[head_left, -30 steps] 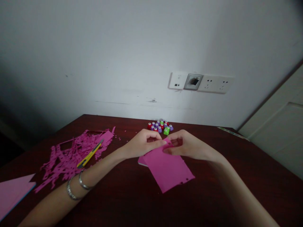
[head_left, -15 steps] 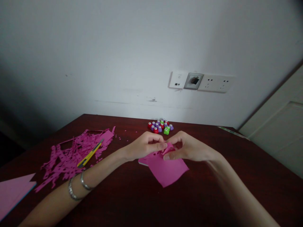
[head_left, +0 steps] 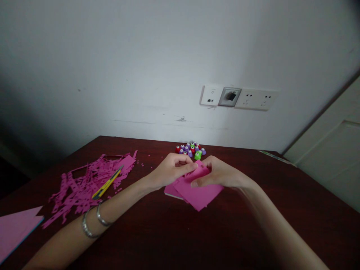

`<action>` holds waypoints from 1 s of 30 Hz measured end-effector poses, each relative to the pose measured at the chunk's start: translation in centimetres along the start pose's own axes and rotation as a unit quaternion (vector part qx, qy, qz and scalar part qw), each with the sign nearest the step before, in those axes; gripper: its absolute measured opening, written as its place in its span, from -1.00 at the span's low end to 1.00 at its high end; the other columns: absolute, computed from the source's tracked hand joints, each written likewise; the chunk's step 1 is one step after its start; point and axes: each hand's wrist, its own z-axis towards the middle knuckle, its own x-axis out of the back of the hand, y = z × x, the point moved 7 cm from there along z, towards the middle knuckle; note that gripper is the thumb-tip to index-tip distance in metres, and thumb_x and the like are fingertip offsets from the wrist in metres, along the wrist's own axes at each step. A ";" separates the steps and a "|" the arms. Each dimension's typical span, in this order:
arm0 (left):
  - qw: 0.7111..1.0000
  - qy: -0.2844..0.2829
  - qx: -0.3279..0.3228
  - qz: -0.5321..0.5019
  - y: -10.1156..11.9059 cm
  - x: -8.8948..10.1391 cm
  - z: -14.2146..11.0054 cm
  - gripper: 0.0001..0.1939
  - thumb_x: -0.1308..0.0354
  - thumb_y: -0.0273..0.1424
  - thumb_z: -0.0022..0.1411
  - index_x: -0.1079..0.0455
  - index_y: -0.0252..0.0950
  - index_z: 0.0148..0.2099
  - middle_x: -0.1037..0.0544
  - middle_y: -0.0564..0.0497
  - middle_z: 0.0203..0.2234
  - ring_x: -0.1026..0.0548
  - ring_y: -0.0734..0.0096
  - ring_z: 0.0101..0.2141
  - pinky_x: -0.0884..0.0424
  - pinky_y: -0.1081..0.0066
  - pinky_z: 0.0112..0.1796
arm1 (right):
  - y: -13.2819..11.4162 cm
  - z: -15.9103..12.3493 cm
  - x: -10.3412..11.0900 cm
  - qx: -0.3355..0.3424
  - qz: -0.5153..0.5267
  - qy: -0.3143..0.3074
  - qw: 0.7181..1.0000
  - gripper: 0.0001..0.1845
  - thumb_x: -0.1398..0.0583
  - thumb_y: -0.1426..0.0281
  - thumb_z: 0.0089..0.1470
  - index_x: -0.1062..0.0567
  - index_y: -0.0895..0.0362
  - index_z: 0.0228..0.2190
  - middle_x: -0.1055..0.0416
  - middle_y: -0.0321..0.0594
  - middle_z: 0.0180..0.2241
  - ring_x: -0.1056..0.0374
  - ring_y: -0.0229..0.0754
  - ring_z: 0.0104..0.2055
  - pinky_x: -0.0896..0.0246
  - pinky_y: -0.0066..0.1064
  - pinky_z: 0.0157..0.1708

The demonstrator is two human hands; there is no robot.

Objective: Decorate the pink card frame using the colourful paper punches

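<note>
A pink sheet of paper point(head_left: 199, 193) is held between both hands above the table, its lower corner pointing towards me. My left hand point(head_left: 174, 170) pinches its upper left edge, where small cut-outs show. My right hand point(head_left: 221, 173) grips the right side, with the thumb lying across the front. Under the sheet, partly covered, lies more pink paper point(head_left: 172, 190) with a white edge. Just beyond the hands stands a cluster of small red, purple and green craft punches point(head_left: 190, 150) with round white tops.
To the left a yellow utility knife point(head_left: 107, 183) rests on a heap of pink paper scraps point(head_left: 81, 183). Pale pink sheets point(head_left: 17, 228) lie at the near left. A thin strip point(head_left: 277, 158) lies at the far right of the dark table point(head_left: 180, 240), below wall sockets point(head_left: 255, 99).
The pink sheet has been raised and turned between my hands, so its upper part now stands flatter and more visible. Both hands have shifted slightly.
</note>
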 end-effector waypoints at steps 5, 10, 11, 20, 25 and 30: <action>0.999 -0.032 0.006 0.020 -0.5 0.1 0.1 -0.73 -0.15 -0.23 0.07 -0.34 -0.36 -0.46 -0.34 0.10 -0.59 -0.25 0.59 -0.54 -0.17 0.53 -0.51 | 1.0 0.6 0.1 0.000 0.033 -0.008 0.999 -0.77 -0.32 0.29 -0.18 -0.52 0.22 -0.48 -0.37 -0.33 -0.58 -0.22 -0.39 -0.57 -0.09 -0.54 -0.58; 0.993 -0.111 0.000 0.042 -0.5 -0.6 -0.1 -0.72 -0.11 -0.23 0.11 -0.30 -0.36 -0.48 -0.25 0.14 -0.61 -0.17 0.62 -0.57 -0.07 0.54 -0.55 | 0.8 0.1 0.3 -0.022 0.013 -0.003 1.000 -0.77 -0.31 0.29 -0.18 -0.52 0.20 -0.48 -0.34 -0.37 -0.62 -0.17 -0.41 -0.62 0.00 -0.56 -0.65; 0.992 -0.116 -0.004 0.039 -0.4 -0.7 -0.2 -0.71 -0.09 -0.23 0.13 -0.28 -0.36 -0.48 -0.24 0.14 -0.61 -0.16 0.62 -0.57 -0.07 0.54 -0.55 | 0.8 0.1 0.2 -0.024 0.013 -0.003 1.000 -0.77 -0.32 0.29 -0.19 -0.52 0.20 -0.47 -0.35 -0.36 -0.61 -0.17 -0.41 -0.62 -0.01 -0.56 -0.65; 0.991 -0.115 -0.038 0.063 0.4 -0.9 -0.3 -0.67 -0.02 -0.20 0.18 -0.17 -0.34 -0.50 -0.15 0.16 -0.61 -0.11 0.61 -0.56 -0.03 0.53 -0.55 | 1.1 0.2 -0.3 -0.031 0.067 -0.013 0.997 -0.81 -0.34 0.35 -0.22 -0.52 0.22 -0.52 -0.36 -0.36 -0.61 -0.18 -0.42 -0.60 -0.04 -0.57 -0.62; 0.987 -0.141 -0.041 0.072 0.6 -1.3 -0.6 -0.68 0.00 -0.23 0.20 -0.16 -0.34 -0.49 -0.13 0.16 -0.60 -0.11 0.60 -0.55 -0.03 0.51 -0.54 | 0.6 -0.1 -0.3 -0.013 0.044 -0.037 0.998 -0.83 -0.33 0.36 -0.20 -0.52 0.22 -0.53 -0.32 -0.38 -0.63 -0.14 -0.44 -0.61 0.00 -0.59 -0.64; 0.986 -0.141 -0.039 0.078 0.7 -1.4 -0.8 -0.69 -0.01 -0.26 0.20 -0.12 -0.33 -0.51 -0.10 0.17 -0.61 -0.09 0.61 -0.56 -0.02 0.51 -0.54 | 0.2 -0.4 -0.1 -0.014 -0.012 -0.034 0.999 -0.77 -0.32 0.31 -0.20 -0.47 0.23 -0.62 -0.23 -0.42 -0.68 -0.06 -0.46 -0.65 0.12 -0.61 -0.70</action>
